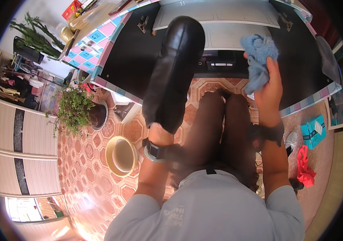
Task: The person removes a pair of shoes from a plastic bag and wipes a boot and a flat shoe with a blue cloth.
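Note:
A black leather boot (176, 63) stands up in front of me, its rounded end towards an open cabinet (126, 54). My left hand (161, 134) is inside the boot's opening; only its base and the wrist show, and the fingers are hidden. To the right, my right hand (269, 87) grips a crumpled blue cloth (260, 57), apart from the boot. The cloth is slightly blurred, in front of the cabinet's dark right side.
A cream basin (111, 150) and a potted plant (75, 108) are on the tiled floor at left. Over my lap lie dark trousers (209, 126). At right are a turquoise box (313, 131), a red cloth (305, 171) and a grey shoe (291, 140). A cluttered counter (84, 25) is at upper left.

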`<state>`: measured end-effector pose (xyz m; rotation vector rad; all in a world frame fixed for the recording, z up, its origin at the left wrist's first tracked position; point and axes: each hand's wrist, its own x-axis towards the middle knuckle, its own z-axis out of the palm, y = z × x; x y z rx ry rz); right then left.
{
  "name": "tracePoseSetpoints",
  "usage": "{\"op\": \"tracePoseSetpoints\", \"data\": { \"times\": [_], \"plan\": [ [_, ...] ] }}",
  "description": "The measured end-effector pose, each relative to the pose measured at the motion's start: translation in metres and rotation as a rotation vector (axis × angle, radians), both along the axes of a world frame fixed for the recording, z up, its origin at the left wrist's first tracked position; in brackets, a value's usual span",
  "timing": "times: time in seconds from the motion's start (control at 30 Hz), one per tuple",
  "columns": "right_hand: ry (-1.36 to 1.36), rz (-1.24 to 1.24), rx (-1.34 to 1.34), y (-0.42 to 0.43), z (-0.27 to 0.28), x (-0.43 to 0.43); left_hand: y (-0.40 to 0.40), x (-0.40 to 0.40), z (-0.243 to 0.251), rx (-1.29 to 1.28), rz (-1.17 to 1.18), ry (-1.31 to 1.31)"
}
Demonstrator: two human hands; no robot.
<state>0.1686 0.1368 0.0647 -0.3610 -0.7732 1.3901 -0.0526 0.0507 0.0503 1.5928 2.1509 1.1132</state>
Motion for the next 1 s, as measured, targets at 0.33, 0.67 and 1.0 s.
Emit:
{"op": "tracePoseSetpoints", "data": {
  "times": [0.33, 0.67, 1.0],
  "plan": [
    [-1.165, -0.563, 1.075, 0.004, 0.021, -0.084, 0.001, 0.042, 0.033, 0.27, -0.354, 0.528],
    [-0.713, 0.678, 0.455, -0.056, -0.031, -0.058, -0.064, -0.084, -0.107, 0.157, -0.145, 1.028],
    [-0.441, 0.219, -0.056, 0.025, 0.052, 0.047, -0.015, -0.056, -0.05, 0.369, -0.139, 0.095]
  ]
}}
